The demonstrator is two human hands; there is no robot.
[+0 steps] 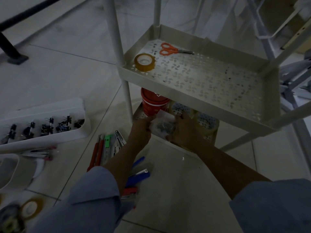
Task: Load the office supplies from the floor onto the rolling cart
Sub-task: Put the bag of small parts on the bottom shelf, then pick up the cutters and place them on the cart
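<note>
A small clear plastic packet (162,126), crinkled and glossy, holds a cluster of tiny dark pieces too small to identify in the dim light. It sits between the two hands. The left hand (140,132) grips its left edge and the right hand (184,130) its right edge, fingers closed on the plastic. The packet is at the near edge of the bottom shelf (209,126) of the white rolling cart (193,98), just in front of a round red tub (154,105); whether it rests on the shelf cannot be told. On the shelf above lie a tan tape roll (144,62) and orange-handled scissors (169,49).
</note>
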